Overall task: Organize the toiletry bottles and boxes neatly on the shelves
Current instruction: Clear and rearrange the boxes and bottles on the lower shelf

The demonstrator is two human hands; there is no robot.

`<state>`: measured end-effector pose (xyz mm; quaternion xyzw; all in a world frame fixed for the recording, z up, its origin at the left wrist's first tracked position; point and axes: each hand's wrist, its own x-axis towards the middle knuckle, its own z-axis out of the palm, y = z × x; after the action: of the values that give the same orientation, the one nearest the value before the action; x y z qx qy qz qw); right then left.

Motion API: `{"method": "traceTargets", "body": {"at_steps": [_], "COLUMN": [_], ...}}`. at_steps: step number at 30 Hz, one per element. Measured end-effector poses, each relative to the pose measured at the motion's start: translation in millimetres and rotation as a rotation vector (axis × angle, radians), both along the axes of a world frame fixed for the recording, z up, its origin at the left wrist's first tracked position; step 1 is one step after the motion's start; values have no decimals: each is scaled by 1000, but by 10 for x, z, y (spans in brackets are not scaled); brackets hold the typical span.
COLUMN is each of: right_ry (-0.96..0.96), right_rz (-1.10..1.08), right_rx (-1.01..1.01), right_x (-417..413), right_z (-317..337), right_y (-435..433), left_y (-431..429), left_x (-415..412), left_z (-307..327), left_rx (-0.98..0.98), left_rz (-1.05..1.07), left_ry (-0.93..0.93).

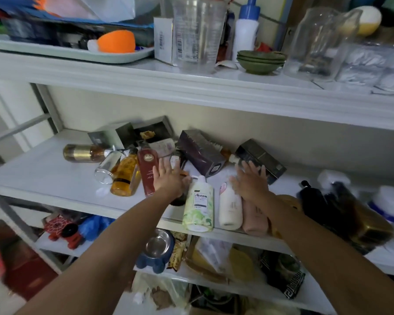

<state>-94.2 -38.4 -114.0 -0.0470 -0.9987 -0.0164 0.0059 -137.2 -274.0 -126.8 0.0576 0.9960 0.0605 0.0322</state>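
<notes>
While both arms reach in over the middle shelf (43,176), neither hand has hold of anything. The left hand (168,180) has its fingers straight and spread beside the lower end of the red bottle (147,164). The right hand (251,181) is just as flat and open between the cream bottle (229,208) and the black box (261,159). Whether either palm touches what lies under it I cannot tell. The toiletries sit in a heap at the middle of this shelf. The gold-banded bottle (84,153) and the amber bottle (125,176) lie on their sides, and the purple box (200,151) and the black box lie askew near the back wall. The green-labelled pump bottle (198,205), the cream bottle and the pink bottle (255,214) have their bases at the front edge. The tidying looks barely begun, and this seems to be the reach to pick a first piece. The next move calls for closing one hand round a single bottle or box and standing it upright without nudging its neighbours. Bare board runs from the heap to the front left corner, which is the natural place to start a row. The right end is crowded with dark bottles (328,201). The shelf above hangs low, so lifts should stay shallow. The three bottles at the front edge could roll off if knocked.
</notes>
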Motion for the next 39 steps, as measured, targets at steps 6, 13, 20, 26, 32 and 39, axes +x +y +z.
{"method": "traceTargets", "body": {"at_steps": [6,13,20,26,32,39], "right_ry": [-20,-20,-15,-37,-124,-147], "right_rz": [11,12,-92,-217,-374,-351], "right_rx": [33,13,-12,-215,-557,-598], "right_x": [-187,-201,-186,-188,-316,-502], "right_z": [-62,-142,-93,-134,-196,-295], "right_y": [-231,-223,172,700,1112,1408], "left_y": [-452,-453,57,522,1014,1484], "left_x": [66,73,-41,-149,-292,-432], "left_z": [-31,-40,-31,-9,59,29], "left_rx": [-2,-3,27,-1,-42,-11], "left_rz": [111,121,17,-44,-91,-129], "left_ry": [-24,-44,-63,-58,-65,-58]}}
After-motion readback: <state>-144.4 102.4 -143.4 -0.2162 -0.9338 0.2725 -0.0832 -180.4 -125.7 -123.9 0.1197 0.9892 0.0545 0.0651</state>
